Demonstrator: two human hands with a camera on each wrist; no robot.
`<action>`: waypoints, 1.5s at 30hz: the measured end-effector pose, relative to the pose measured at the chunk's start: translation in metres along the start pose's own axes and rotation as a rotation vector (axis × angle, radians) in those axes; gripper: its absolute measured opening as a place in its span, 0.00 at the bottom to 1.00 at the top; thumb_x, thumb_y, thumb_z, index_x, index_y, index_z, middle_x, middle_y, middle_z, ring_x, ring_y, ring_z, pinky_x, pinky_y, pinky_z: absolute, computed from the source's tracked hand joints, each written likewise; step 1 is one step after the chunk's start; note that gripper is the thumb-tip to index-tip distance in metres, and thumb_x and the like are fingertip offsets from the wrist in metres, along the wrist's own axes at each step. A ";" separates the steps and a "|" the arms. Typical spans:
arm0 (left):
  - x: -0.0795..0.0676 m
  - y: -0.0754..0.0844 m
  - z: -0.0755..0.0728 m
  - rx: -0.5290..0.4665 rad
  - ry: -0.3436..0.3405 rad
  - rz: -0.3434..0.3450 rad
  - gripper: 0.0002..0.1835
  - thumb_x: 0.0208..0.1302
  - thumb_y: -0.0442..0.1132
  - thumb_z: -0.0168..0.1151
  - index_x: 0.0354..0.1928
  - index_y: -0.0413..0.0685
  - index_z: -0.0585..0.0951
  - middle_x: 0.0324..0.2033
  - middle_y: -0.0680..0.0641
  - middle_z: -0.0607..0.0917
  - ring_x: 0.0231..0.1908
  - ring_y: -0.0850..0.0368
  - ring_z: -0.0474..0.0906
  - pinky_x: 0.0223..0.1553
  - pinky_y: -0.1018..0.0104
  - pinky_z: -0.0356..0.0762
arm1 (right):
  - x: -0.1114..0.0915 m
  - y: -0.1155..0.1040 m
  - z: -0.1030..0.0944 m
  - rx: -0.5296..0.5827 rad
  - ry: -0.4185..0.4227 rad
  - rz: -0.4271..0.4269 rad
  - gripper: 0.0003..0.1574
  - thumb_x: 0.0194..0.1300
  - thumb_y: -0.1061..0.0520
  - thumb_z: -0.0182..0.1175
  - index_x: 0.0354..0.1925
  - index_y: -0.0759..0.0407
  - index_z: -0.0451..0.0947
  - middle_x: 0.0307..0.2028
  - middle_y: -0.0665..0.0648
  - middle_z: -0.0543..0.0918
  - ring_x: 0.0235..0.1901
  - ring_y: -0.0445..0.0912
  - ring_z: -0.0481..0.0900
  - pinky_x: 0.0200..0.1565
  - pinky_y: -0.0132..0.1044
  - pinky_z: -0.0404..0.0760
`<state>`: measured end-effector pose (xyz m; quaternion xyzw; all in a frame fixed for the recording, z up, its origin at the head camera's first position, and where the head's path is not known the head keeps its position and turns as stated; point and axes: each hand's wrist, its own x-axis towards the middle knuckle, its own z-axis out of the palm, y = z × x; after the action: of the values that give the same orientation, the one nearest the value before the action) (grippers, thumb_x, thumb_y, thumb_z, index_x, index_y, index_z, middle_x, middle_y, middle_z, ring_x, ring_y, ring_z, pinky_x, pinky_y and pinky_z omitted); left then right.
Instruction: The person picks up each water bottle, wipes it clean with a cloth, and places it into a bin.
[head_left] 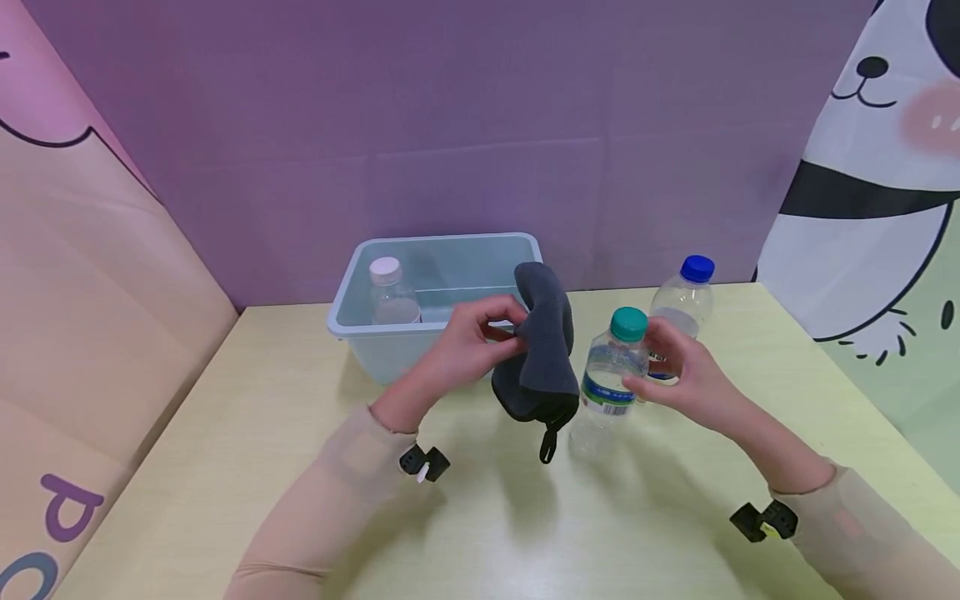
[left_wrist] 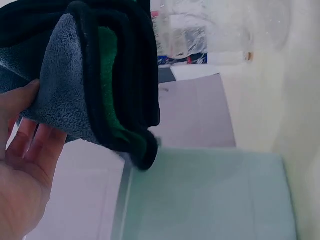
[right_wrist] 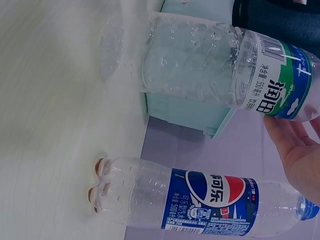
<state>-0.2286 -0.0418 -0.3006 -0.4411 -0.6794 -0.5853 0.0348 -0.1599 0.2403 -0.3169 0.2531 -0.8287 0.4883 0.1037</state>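
My left hand point(head_left: 476, 343) pinches a folded dark grey cloth point(head_left: 546, 342) between thumb and fingers, holding it above the table in front of the bin. The cloth has black edging and a hanging loop; a green layer shows in the left wrist view. My right hand point(head_left: 693, 379) grips a clear water bottle point(right_wrist: 195, 62) with a green cap and a blue, green and white label. The bottle is close beside the cloth, nearly upright, its base a little above the tabletop. Behind my right hand stands a Pepsi bottle point(right_wrist: 210, 202) with a blue cap.
A pale blue plastic bin point(head_left: 390, 354) stands at the back of the table point(head_left: 247, 467). Inside its left part is a clear bottle point(head_left: 393, 292) with a white cap. A purple cloth backdrop point(head_left: 450, 125) rises behind the table, with printed panels at both sides.
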 end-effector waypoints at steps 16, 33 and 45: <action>-0.002 -0.017 0.039 0.026 -0.032 -0.145 0.12 0.61 0.23 0.62 0.47 0.35 0.80 0.42 0.41 0.83 0.44 0.52 0.81 0.44 0.66 0.81 | 0.000 0.004 0.000 0.061 -0.030 -0.088 0.35 0.52 0.76 0.65 0.58 0.73 0.66 0.49 0.44 0.78 0.50 0.35 0.77 0.48 0.29 0.77; -0.006 -0.026 0.044 -0.040 -0.070 -0.121 0.30 0.53 0.25 0.70 0.61 0.36 0.75 0.54 0.40 0.80 0.51 0.53 0.78 0.47 0.64 0.80 | 0.000 0.004 -0.003 0.073 -0.053 -0.066 0.32 0.54 0.74 0.65 0.57 0.73 0.66 0.49 0.43 0.77 0.50 0.36 0.77 0.48 0.32 0.78; -0.004 -0.029 0.045 0.037 0.000 -0.086 0.10 0.55 0.21 0.66 0.41 0.31 0.84 0.37 0.38 0.86 0.36 0.52 0.82 0.40 0.65 0.82 | 0.001 0.008 -0.002 0.113 -0.048 -0.122 0.35 0.53 0.76 0.66 0.58 0.74 0.66 0.50 0.49 0.79 0.51 0.38 0.78 0.48 0.30 0.78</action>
<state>-0.2242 -0.0045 -0.3392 -0.4108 -0.7085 -0.5736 0.0176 -0.1646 0.2450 -0.3217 0.3203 -0.7851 0.5208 0.0990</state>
